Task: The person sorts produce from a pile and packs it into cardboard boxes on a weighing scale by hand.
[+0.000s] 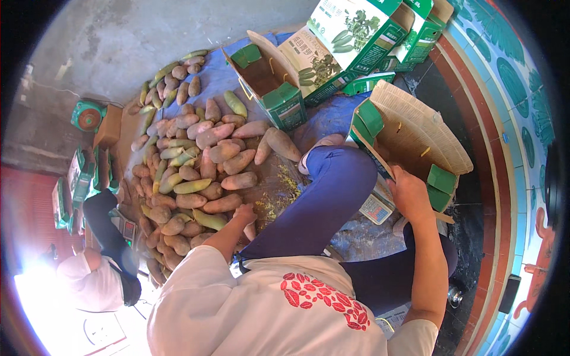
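Observation:
My left hand (242,216) is at the near right edge of a pile of plump reddish-brown roots (224,151), its fingers curled in. A pinkish root (250,231) lies against its wrist side; what the fingers hold, if anything, is hidden. Around the near flap edge of an open green-and-white carton (369,137) my right hand (409,193) is closed. The carton tilts beside my knee, its brown inside showing. Partly under the carton sits a scale (375,209) with a keypad. Several long green vegetables (192,186) lie among the roots.
A second open carton (285,105) stands on the blue sheet (228,76), with printed cartons (356,35) stacked behind it. At the left, another person (98,282) bends beside a second scale (126,226). A brick-edged tiled wall (475,113) curves along my right. My bent leg (320,196) lies between pile and carton.

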A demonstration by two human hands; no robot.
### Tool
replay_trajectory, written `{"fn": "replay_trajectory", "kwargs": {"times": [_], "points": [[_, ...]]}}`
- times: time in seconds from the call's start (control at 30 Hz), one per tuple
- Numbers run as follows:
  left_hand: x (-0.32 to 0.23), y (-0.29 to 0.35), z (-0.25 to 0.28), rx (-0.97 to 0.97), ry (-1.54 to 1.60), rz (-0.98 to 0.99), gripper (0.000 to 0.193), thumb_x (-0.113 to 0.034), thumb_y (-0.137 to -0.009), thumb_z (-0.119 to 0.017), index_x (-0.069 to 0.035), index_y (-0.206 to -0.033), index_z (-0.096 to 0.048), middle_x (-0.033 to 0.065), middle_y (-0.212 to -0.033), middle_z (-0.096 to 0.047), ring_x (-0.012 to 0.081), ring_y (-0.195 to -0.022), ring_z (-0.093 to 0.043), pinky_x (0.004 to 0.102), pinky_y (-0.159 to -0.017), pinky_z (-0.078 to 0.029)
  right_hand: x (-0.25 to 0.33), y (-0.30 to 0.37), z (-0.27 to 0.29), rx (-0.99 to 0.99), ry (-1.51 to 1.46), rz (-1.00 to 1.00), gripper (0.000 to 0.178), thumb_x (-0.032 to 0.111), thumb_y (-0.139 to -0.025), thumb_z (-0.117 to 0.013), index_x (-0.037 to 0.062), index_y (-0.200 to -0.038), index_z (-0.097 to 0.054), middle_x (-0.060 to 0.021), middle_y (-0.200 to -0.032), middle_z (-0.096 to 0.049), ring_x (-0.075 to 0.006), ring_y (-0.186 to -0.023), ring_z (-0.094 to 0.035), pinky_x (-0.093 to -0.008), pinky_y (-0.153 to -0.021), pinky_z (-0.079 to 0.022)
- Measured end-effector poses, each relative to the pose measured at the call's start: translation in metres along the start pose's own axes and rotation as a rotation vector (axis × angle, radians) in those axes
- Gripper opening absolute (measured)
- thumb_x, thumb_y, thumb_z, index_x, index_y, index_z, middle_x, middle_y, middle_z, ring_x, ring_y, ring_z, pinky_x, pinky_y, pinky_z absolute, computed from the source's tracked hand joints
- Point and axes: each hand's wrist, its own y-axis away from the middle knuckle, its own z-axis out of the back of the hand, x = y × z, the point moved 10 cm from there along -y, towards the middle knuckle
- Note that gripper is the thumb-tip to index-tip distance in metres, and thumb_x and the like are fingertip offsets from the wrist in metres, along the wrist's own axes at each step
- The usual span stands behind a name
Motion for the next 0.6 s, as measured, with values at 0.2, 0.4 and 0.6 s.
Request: {"fn": "replay_trajectory", "kwargs": {"times": [0.2, 0.4, 0.6], "points": [[0.006, -0.008, -0.018, 0.084, -0.049, 0.040, 0.051, -0.023, -0.074, -0.065, -0.011, -0.122, -0.052, 0.0157, -0.125, -0.049, 0.0331, -0.118, -0.048, 0.0411, -0.096, -0.043, -0.002, -0.003, -0.002, 0.044, 0.001, -0.025, 0.019, 0.015, -0.081, -0.059, 0.0023, -0.092, -0.050, -0.0180, -0.082, -0.061, -0.0358, -0.078, -0.061, -0.0449, -0.067, -0.048], [0.004, 0.003, -0.023, 0.110, -0.009, 0.083, 0.063, -0.025, -0.073, -0.065, -0.017, -0.132, -0.043, 0.0146, -0.136, -0.038, 0.0339, -0.125, -0.040, 0.0438, -0.098, -0.040, -0.002, -0.001, 0.000, 0.060, 0.006, -0.067, 0.019, 0.014, -0.082, -0.058, 0.0028, -0.094, -0.050, -0.0178, -0.082, -0.061, -0.0360, -0.077, -0.060, -0.0440, -0.067, -0.048], [0.004, 0.005, -0.034, 0.232, -0.001, 0.173, 0.076, -0.036, -0.076, -0.068, -0.023, -0.140, -0.030, 0.0086, -0.148, -0.013, 0.0337, -0.136, -0.015, 0.0446, -0.104, -0.034, -0.008, -0.001, -0.004, 0.116, 0.009, -0.118, 0.020, 0.015, -0.083, -0.058, 0.0031, -0.097, -0.051, -0.0186, -0.082, -0.061, -0.0357, -0.077, -0.060, -0.0435, -0.067, -0.047]]}}
